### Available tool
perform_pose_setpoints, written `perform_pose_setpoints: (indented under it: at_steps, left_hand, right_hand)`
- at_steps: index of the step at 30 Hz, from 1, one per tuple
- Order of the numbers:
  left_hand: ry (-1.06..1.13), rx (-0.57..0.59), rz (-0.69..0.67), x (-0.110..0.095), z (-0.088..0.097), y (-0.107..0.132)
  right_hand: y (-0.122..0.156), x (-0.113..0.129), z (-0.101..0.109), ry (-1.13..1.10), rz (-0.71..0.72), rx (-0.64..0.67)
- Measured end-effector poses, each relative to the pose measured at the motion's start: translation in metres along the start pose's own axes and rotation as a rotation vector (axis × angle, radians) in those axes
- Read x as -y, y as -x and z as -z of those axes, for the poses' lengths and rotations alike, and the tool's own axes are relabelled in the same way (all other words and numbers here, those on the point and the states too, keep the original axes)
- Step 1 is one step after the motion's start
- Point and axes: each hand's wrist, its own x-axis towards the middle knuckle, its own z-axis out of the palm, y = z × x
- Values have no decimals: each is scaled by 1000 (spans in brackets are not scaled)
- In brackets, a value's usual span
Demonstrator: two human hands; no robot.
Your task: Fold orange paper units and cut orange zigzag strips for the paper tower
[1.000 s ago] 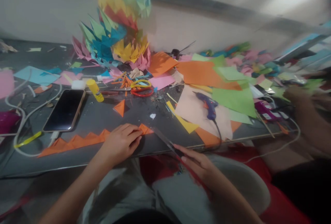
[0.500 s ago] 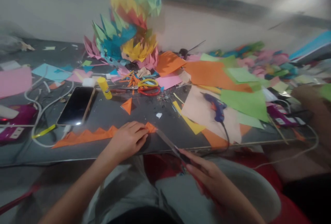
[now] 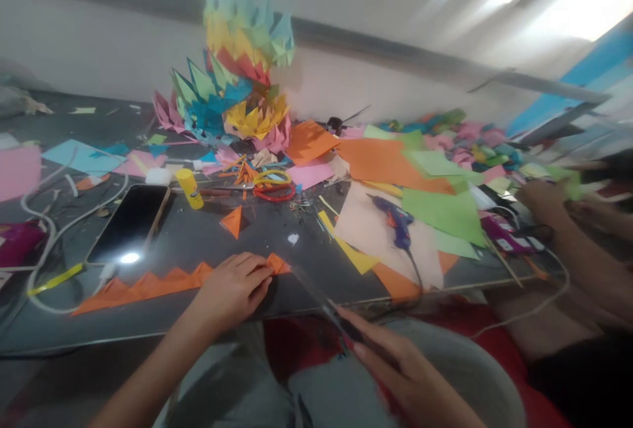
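Observation:
My left hand (image 3: 232, 291) lies with fingers pressed flat on the right end of an orange zigzag paper strip (image 3: 148, 285) at the near edge of the dark table (image 3: 198, 230). My right hand (image 3: 395, 365) is below the table edge, fingers closed round a thin dark tool, likely scissors (image 3: 321, 296), whose tip points up toward the strip's right end. A single small orange triangle (image 3: 232, 221) rests just beyond the strip.
A phone (image 3: 129, 222), yellow glue stick (image 3: 190, 188), red and yellow scissors (image 3: 271, 184), blue glue gun (image 3: 395, 225), and loose coloured sheets cover the table. A tall spiky paper sculpture (image 3: 232, 91) stands at the back. Another person's hand (image 3: 544, 200) works at the right.
The view has shifted slightly; my right hand with the tool has slid a little lower and blurred. My left hand stays on the strip's end.

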Motion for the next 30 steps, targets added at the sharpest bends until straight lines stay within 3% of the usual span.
perform_pose_setpoints:
  at_steps: [4,7,10,16,21,24,30]
  left_hand:
    - [3,-13,-8,0,-1,0]
    - [6,0,-13,1,-1,0]
    - [-4,20,-4,1,0,0]
    - [-8,9,-15,3,0,0]
    - [6,29,-23,3,2,-1]
    - [26,32,-16,3,2,0]
    - [14,-5,-20,3,-2,1]
  right_hand:
    - [-6,5,-1,67,-17,42]
    - [-6,21,11,290,154,18]
    - [-7,48,29,597,336,29]
    - [-15,109,50,1082,365,85]
    - [-25,140,53,1086,483,146]
    - [-29,151,57,1111,474,156]
    - [-17,142,74,992,505,131]
